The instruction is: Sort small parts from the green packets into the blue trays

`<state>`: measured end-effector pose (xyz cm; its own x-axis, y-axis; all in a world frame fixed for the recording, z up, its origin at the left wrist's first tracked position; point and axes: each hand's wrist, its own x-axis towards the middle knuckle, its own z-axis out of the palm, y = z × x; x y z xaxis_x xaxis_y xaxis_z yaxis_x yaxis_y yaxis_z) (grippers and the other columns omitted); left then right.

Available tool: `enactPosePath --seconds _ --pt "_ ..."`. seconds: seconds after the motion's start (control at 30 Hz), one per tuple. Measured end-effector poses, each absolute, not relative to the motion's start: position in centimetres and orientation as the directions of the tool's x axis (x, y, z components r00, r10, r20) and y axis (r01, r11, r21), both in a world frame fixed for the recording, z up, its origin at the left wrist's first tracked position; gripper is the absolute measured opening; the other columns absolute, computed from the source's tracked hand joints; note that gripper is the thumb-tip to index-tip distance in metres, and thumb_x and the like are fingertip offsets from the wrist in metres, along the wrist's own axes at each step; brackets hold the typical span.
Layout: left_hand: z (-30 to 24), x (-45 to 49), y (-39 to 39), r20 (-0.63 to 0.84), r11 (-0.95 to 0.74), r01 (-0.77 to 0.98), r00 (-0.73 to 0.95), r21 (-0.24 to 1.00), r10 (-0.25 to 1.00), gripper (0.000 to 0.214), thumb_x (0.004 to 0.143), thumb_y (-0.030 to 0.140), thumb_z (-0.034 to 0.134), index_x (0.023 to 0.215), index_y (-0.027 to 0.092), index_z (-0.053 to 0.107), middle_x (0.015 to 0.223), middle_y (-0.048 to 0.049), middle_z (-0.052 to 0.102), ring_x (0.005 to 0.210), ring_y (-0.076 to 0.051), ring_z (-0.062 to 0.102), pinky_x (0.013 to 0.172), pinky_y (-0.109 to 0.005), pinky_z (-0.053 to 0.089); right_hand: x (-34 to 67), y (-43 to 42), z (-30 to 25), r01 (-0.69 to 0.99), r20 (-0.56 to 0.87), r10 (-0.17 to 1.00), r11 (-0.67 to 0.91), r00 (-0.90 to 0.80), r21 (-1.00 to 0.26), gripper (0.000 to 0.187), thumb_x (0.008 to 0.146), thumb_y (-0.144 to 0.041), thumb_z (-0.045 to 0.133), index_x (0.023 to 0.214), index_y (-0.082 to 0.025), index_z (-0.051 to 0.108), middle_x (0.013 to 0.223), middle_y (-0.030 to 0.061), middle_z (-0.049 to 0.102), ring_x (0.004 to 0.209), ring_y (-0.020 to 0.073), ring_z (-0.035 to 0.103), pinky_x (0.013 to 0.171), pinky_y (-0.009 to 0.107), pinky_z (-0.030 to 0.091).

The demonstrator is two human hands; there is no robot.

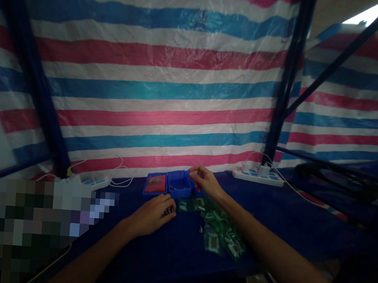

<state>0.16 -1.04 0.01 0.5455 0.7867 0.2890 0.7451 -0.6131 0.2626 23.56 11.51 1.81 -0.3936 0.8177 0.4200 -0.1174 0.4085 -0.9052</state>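
Note:
My left hand [153,215] rests on the blue table [174,252], its fingers curled round a small dark metal part that I cannot name. My right hand [204,181] reaches out over the right end of a row of small blue bins. Its fingers are pinched together at the rim of a blue bin [195,181]. The middle blue bin [178,184] holds small dark parts. The left blue bin [155,185] holds a red packet. Several small clear green-tinted bags [221,235] lie in a heap beneath my right forearm.
A striped red, white and blue tarp [154,83] hangs behind the table between dark blue posts [285,79]. A white power strip [258,174] lies at the back right and another power strip [91,181] at the back left, both with white cables. A tiny loose part [201,230] lies beside the bags.

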Motion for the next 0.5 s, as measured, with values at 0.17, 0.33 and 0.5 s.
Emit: enactPosePath --seconds 0.17,0.33,0.5 --pt "0.19 0.23 -1.14 0.271 -0.597 0.755 0.536 0.269 0.8 0.01 0.104 0.031 0.056 0.108 0.023 0.061 0.108 -0.0024 0.061 0.103 -0.021 0.058 0.09 -0.033 0.045 23.76 11.44 1.5 0.166 0.644 0.659 0.737 -0.389 -0.655 0.016 0.093 -0.035 0.07 0.102 -0.021 0.067 0.093 0.0033 0.068 0.075 0.0167 0.061 0.064 0.029 0.048" --pt "0.13 0.2 -1.13 0.271 -0.593 0.758 0.531 0.271 0.803 0.011 0.104 0.032 0.056 0.108 0.023 0.061 0.108 -0.0023 0.061 0.102 -0.021 0.058 0.09 -0.033 0.045 23.83 11.12 1.49 0.278 0.739 0.506 0.862 -0.444 -0.424 0.009 0.093 -0.023 0.071 0.099 -0.021 0.065 0.096 0.0042 0.066 0.083 0.0183 0.06 0.075 0.03 0.045" --pt "0.29 0.3 -1.29 0.264 -0.589 0.76 0.53 0.273 0.806 0.01 0.104 0.031 0.057 0.107 0.023 0.061 0.108 -0.0025 0.061 0.103 -0.021 0.058 0.09 -0.034 0.045 23.79 11.13 1.58 0.253 0.715 0.556 0.83 -0.424 -0.497 0.012 0.092 -0.026 0.072 0.098 -0.021 0.062 0.093 0.0025 0.067 0.081 0.0178 0.061 0.073 0.029 0.044"
